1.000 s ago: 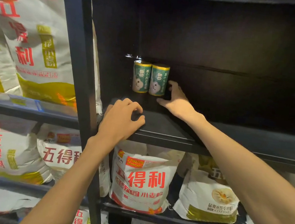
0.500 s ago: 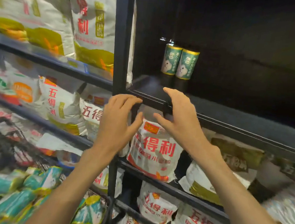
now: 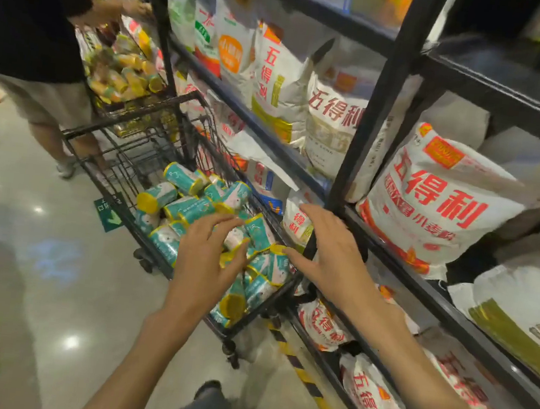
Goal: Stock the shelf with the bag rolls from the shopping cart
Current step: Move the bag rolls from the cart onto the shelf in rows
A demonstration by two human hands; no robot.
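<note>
Both forearms are bare, with no sleeves in view. The left hand [image 3: 203, 257] and right hand [image 3: 333, 258] wear nothing. Below, blue-grey trousers [image 3: 205, 405] and dark shoes [image 3: 209, 386] show.

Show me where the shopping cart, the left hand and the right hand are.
shopping cart [image 3: 129, 129]: head view, its top rim.
left hand [image 3: 203, 257]: head view, back of the hand.
right hand [image 3: 332, 262]: head view, back of the hand.

Overhead light leaves bright glare spots on the glossy floor [image 3: 28, 277], while the upper right recess of the shelf [image 3: 511, 80] is dim, nearly black. Motion blur softens everything, perhaps worst toward the corners, and wide-angle distortion bends the shelf uprights outward.
</note>
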